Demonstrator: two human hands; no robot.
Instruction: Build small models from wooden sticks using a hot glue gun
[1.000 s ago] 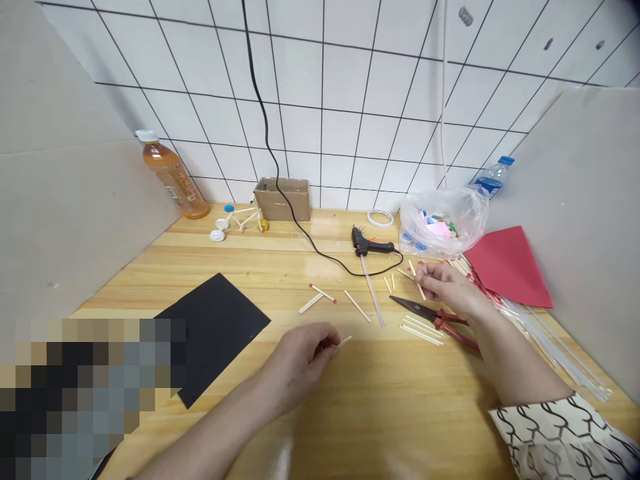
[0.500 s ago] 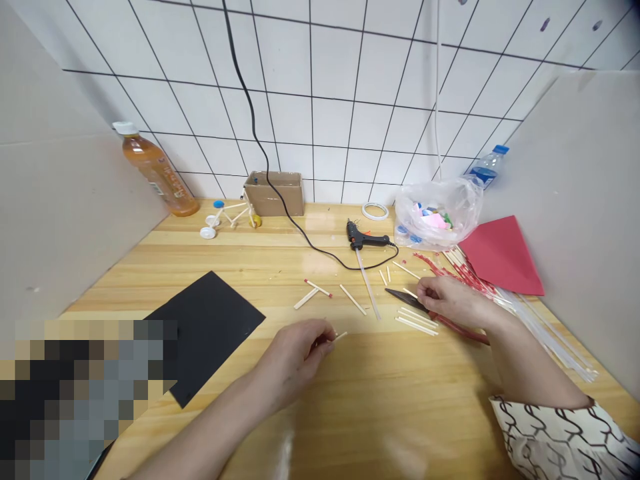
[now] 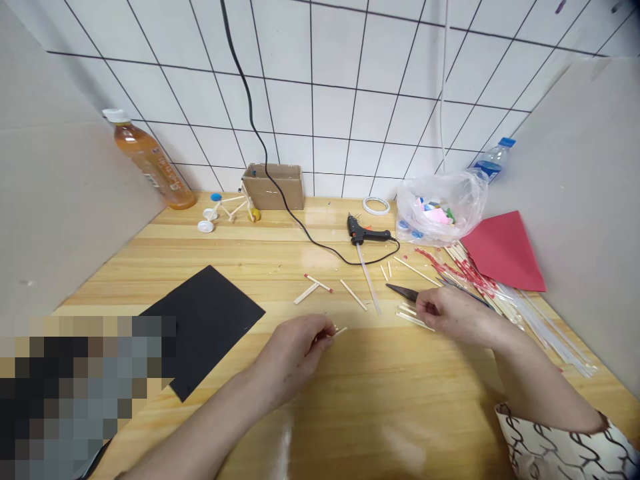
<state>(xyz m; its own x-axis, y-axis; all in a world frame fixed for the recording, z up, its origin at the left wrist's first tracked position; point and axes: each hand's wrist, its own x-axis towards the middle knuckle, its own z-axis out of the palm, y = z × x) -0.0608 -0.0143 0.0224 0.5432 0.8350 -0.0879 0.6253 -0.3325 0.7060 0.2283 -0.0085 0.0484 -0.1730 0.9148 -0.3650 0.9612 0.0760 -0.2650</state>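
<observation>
Moving: you are drawing your right hand [image 3: 457, 317] down past the pliers [image 3: 403, 291].
Left hand [image 3: 293, 353]: you are pinching a matchstick [image 3: 341, 331], holding it just above the wooden tabletop [image 3: 380, 400].
Right fingers [image 3: 425, 308]: you are curling them over loose matchsticks [image 3: 413, 317]; any pinch cannot be told.

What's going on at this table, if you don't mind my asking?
A person is working with bare hands at a wooden table. Their left hand pinches a short wooden stick. Their right hand is over a pair of pliers, beside a few loose sticks. More sticks lie scattered nearby, with a hot glue gun further back, a black card to the left, and a small stick-built bicycle model near the wall.
</observation>
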